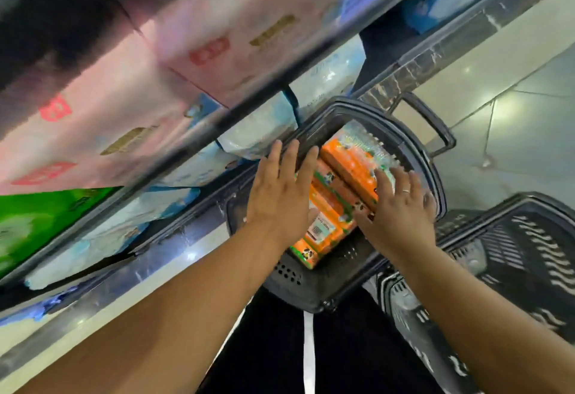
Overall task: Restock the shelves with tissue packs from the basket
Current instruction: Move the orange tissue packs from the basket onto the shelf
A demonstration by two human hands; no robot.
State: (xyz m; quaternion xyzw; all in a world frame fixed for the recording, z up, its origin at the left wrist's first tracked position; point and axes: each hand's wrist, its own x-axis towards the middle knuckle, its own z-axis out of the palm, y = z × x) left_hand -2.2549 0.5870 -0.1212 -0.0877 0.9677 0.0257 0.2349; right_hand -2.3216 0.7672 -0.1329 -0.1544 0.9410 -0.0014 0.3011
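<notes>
Tissue packs (334, 203) in bright orange wrapping, printed with small panda-like figures and a white label with a code, lie side by side in a dark plastic basket (314, 287) on the floor. One pack has a clear, shiny end toward the far rim. The left hand (280, 194) is spread flat with fingers extended over the near-left packs, not gripping. The right hand (401, 207), wearing a ring, is also open, its fingers resting on the rightmost pack. A second, empty-looking dark basket (522, 256) stands just beside the first, on the right. To the left run shelves (186, 132) stocked with pink packages (102, 132), pale blue packs (258, 127) and a green pack (40, 219). Glossy floor tiles (513, 132) lie beyond.
</notes>
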